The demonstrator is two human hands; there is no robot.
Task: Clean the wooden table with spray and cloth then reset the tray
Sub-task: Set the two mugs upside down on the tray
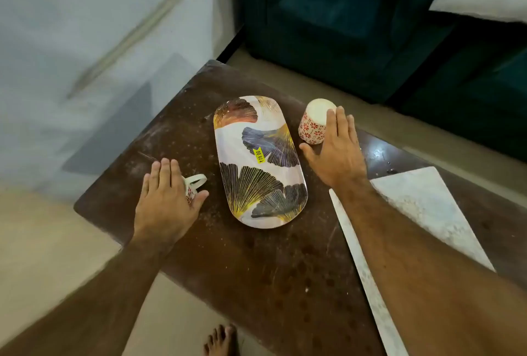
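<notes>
The oval tray (258, 161), glossy with fan-leaf prints and a yellow price sticker, lay bare at the middle of the dusty, scuffed wooden bench (285, 264). The left hand (166, 201) cupped a small handled cup (196, 181) just left of it; the right hand (338, 150) wrapped an upturned red-flowered cup (313, 123) on the right. It looked like clearing the bench, with wiping not yet done. Next: lift both cups away gently, since they look like breakable ceramic. A white marbled slab (422, 201) lay at the right.
</notes>
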